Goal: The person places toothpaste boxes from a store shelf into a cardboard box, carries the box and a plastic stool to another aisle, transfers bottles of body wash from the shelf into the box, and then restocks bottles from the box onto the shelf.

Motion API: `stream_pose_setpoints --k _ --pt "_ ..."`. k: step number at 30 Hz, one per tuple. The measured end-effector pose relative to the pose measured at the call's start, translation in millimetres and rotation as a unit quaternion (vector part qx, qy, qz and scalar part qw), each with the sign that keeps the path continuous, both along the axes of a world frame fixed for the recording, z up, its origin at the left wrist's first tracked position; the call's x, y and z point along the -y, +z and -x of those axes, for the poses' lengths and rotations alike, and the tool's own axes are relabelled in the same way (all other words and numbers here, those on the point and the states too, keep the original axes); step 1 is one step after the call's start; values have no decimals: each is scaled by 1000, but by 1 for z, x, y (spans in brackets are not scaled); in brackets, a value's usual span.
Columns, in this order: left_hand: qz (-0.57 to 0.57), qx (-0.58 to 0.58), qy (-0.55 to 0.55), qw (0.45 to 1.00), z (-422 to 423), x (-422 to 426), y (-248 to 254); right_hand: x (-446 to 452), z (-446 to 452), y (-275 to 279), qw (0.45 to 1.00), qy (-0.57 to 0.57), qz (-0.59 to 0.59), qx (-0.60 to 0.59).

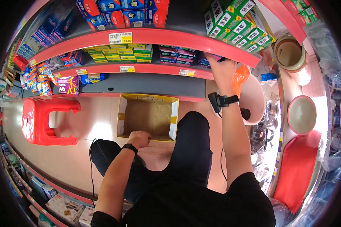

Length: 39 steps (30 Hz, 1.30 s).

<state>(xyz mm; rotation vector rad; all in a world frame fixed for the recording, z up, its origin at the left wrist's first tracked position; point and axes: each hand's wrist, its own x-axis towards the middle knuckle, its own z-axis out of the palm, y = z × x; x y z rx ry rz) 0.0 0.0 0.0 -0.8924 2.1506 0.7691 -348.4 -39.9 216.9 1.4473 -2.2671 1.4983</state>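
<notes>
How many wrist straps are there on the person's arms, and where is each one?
2. One black strap is on the wrist of the left hand, by the open carton; the other strap is on the wrist of the right hand, at the shelf. None seems hidden.

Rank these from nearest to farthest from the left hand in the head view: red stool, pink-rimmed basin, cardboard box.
1. Cardboard box: its near edge is at the left hand.
2. Red stool: on the floor, to the left.
3. Pink-rimmed basin: far over on the right.
</notes>
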Motion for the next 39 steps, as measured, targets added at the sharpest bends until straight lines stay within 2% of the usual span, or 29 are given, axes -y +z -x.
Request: stream_pose_setpoints --k 3,5,9,11,13,15,16,19,20,22,23,25,27,29,30,32,33,35,36,38,39 --pt "4 -16 -5 1000 5 4 -1 5 12 -11 999 -34 -35 -2" --pt "17 -21 -4 1000 -3 0 -5 2 15 -28 974 -112 30 -193" --pt "18 -40 -3 999 -5 -5 -16 -30 9 -42 991 -49 36 -121" --pt "12 -25 3 1000 -2 -3 -9 -48 -5 -46 986 -104 45 -126" --pt "13 -32 3 999 -2 -2 -10 -66 -17 -44 986 -97 45 -128" --pt "14 -39 1 999 -1 0 -10 -80 -25 -45 995 -101 21 -16" --pt "14 -42 -2 999 -1 0 -9 -84 -28 -46 994 -103 21 -16" --pt "15 -40 -5 999 -2 -1 -13 -93 -39 -44 964 -32 74 255" --pt "16 -36 -5 999 -3 -2 -14 -96 -42 -38 963 -33 75 256" --pt "21 -41 -5 999 -4 -3 -14 -97 -51 -11 905 -9 79 418" --pt "25 -47 -3 999 -4 -5 -14 -98 -48 -10 905 -10 79 418" --pt "31 -54 -5 998 -5 -6 -15 -103 -32 -6 768 112 90 624" --pt "38 -62 -5 997 -5 -7 -15 -108 -17 -24 762 116 88 631" --pt "36 -69 6 997 -7 -7 -17 -113 -23 -23 703 146 77 692" --pt "36 -68 13 997 -9 -8 -21 -117 -32 -23 701 150 72 693" --pt "34 -87 3 996 -11 -12 -30 -132 -59 -22 635 173 65 750" --pt "33 -87 10 996 -10 -13 -27 -140 -69 -26 637 194 40 745" --pt "20 -88 1 996 -7 -14 -7 -150 -101 -20 678 208 -6 705" --pt "17 -84 9 996 -8 -14 4 -156 -113 -26 657 225 -19 720" --pt "11 -198 57 978 -9 -12 27 -165 -133 -42 619 236 -50 747" --pt "10 -193 63 979 -10 -9 37 -168 -139 -54 598 248 -65 759"
